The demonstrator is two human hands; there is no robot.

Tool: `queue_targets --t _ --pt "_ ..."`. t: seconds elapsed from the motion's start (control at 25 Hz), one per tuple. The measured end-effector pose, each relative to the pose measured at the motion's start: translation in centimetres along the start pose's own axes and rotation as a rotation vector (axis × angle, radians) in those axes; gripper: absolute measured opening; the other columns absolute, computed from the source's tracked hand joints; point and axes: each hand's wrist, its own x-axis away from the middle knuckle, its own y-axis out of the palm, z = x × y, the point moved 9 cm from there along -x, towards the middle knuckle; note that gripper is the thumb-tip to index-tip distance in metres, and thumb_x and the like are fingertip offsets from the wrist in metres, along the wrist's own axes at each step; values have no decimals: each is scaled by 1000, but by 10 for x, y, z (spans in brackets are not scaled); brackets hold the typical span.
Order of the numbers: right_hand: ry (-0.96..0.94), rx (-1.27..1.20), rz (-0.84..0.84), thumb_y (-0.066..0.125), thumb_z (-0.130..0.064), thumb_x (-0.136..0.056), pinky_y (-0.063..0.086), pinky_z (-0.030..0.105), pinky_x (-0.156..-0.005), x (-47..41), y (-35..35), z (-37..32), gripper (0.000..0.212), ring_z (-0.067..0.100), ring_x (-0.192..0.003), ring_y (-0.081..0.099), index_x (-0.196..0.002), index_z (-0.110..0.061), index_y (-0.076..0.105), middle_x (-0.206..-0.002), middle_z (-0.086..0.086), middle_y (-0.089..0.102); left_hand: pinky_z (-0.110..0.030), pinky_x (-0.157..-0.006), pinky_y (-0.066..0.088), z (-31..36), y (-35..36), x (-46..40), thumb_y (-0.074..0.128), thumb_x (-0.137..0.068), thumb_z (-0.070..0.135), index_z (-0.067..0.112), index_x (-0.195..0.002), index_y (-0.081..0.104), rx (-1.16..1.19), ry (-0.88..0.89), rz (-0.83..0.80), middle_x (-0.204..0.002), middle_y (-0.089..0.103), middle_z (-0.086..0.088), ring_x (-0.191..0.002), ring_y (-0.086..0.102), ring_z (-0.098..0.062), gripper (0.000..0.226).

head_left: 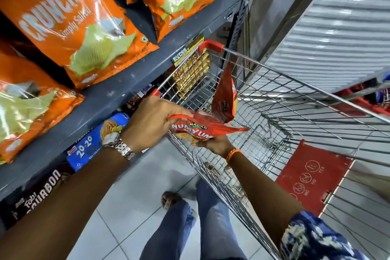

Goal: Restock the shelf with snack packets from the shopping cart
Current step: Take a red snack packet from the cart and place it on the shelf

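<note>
Both hands hold red snack packets over the near-left corner of the wire shopping cart (274, 99). My left hand (152, 122), with a metal watch on the wrist, grips the top edge of a flat red packet (196, 127). My right hand (213, 144) supports that packet from below. A second red packet (224, 97) stands upright behind it, touching it; which hand holds it I cannot tell. The grey shelf (130, 78) runs along the left, with large orange chip bags (69, 23) on top.
Below the shelf board lie a blue biscuit pack (95, 143) and a dark Bourbon pack (35, 192). Gold packs (192, 69) show behind the cart's far corner. A red child-seat flap (310, 177) hangs on the cart. My legs and a sandal (168, 200) stand on white floor tiles.
</note>
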Motion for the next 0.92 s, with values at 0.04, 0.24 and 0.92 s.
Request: queue_targets --t 0.04,0.24,0.92 --pt "-45 32 19 81 -22 -78 50 37 -105 16 -2 -11 17 22 -106 65 -87 -26 67 -123 13 68 -27 -82 61 11 -17 2 74 -83 4 23 -108 79 21 13 25 -102 80 2 -88 76 -10 32" --pt "-573 34 193 91 4 -59 49 8 -90 111 -23 -96 80 -14 -101 62 -126 -14 51 -116 -9 65 -8 -66 47 67 -125 17 76 -85 10 16 -100 81 216 44 311 -86 75 13 -70 65 11 18" --pt "-1031 -161 17 88 -65 -41 55 14 -76 366 39 -282 87 -2 -93 70 -102 -11 56 -97 -9 77 -25 -66 56 151 -387 118 75 -83 33 17 -77 75 762 167 882 -73 77 6 -66 66 -5 17"
